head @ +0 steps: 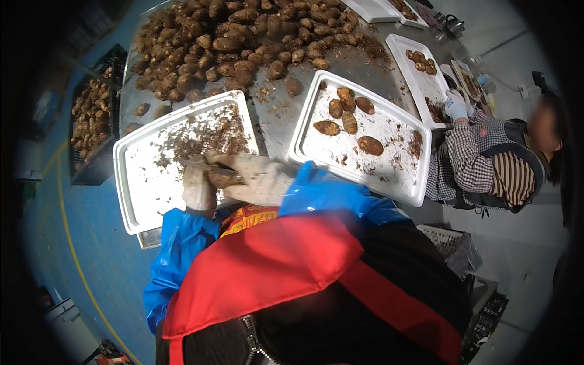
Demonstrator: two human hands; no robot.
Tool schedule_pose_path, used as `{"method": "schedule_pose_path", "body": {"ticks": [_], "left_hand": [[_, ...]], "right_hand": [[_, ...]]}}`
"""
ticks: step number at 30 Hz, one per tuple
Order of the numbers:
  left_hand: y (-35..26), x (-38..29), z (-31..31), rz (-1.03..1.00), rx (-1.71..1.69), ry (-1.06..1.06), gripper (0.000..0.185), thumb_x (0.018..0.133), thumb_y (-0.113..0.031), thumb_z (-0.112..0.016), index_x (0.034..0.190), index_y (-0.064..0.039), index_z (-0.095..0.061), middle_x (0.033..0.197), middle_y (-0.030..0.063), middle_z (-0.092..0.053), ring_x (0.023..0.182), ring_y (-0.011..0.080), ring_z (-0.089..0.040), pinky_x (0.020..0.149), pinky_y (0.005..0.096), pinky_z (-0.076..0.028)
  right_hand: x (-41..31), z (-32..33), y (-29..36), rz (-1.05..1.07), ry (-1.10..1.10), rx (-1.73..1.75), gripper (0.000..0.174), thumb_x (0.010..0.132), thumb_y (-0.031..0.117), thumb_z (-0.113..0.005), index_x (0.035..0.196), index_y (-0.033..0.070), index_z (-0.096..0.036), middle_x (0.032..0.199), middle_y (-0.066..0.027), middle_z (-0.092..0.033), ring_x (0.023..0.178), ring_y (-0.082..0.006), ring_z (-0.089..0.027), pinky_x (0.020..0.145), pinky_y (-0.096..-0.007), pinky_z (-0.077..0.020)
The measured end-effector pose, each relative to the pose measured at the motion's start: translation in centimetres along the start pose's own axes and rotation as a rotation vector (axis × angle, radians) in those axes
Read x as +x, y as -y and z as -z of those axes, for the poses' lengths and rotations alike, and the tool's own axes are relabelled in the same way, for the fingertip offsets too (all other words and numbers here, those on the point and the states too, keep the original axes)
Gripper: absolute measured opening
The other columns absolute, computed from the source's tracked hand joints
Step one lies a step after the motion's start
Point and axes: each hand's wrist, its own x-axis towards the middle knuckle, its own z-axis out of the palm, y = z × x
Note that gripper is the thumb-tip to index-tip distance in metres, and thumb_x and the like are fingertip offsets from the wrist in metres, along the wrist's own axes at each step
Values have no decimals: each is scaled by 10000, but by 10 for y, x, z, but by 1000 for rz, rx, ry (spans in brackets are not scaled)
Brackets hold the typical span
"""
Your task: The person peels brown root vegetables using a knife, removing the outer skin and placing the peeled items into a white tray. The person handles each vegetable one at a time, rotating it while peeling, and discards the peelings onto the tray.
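My left hand (199,185), in a soiled pale work glove, is closed around what looks like a knife (221,171), its blade pointing right across a brown taro corm (222,180). The gloved fingers of my right hand (258,178) hold that corm; its far side is hidden by the glove. Both hands meet over the near right part of a white plastic tray (137,182) strewn with fibrous peelings (205,132). To the right, a second white tray (315,153) carries several trimmed corms (370,145) and scraps.
A large heap of taro corms (228,41) covers the metal table (273,114) beyond the trays. A black crate (91,169) of corms stands at left. At right, a co-worker (474,155) in gloves reaches over another white tray (401,59).
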Motion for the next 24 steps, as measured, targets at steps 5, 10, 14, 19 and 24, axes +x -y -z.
{"method": "schedule_pose_path", "body": {"ticks": [5,10,14,19,24], "left_hand": [[-47,-11,-23,169,113,102,477,1009,-436,-541,1103,30,-587,997,188,-689,883,290,-701,846,379,-578],[-48,-20,-15,219,39,-19,485,992,-453,-568,1064,26,-607,921,148,-686,816,258,-671,789,376,-563],[-64,-20,-20,205,261,52,353,1015,-276,-571,1202,21,-600,1018,141,-692,879,203,-655,770,297,-532],[-44,-30,9,49,599,90,294,1009,-203,-549,1202,5,-625,1061,168,-695,989,237,-681,879,356,-536],[-66,-35,-3,95,948,165,268,988,-244,-564,1130,-56,-692,975,183,-731,917,337,-719,844,389,-566]], "right_hand": [[-33,23,-86,-276,-77,155,647,877,195,-698,1476,139,-461,1157,-140,-647,1026,-194,-638,869,-330,-575],[-77,99,-90,-621,-200,156,636,880,113,-652,1485,111,-455,1192,-158,-666,1047,-239,-657,922,-314,-530],[-93,108,-122,-486,-445,198,612,888,40,-617,1477,72,-454,1247,-154,-651,969,-192,-637,889,-288,-511],[-84,114,-167,-602,-560,304,505,905,58,-639,1393,5,-518,1034,-67,-695,769,-93,-588,718,-240,-502],[-40,106,-150,-619,-552,107,427,919,207,-684,1297,29,-594,998,-117,-723,709,-140,-710,584,-280,-557]]}}
